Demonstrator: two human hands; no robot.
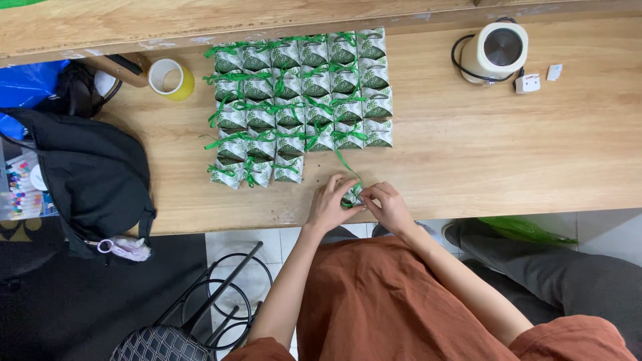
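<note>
My left hand [331, 202] and my right hand [386, 204] meet at the near edge of a wooden table [508, 147], both pinching one small green-and-white gift box [352, 195]. A green ribbon [344, 162] runs from that box up toward the rows. Beyond my hands, several rows of matching small boxes with green ribbon bows [301, 100] lie packed side by side on the table. The box between my fingers is mostly hidden by them.
A roll of yellow tape [170, 79] lies at the left of the rows. A white electric kettle [493, 52] with a plug [527, 83] stands at the back right. A black bag [87, 177] hangs over the left table edge. A wire stool [214, 301] stands below.
</note>
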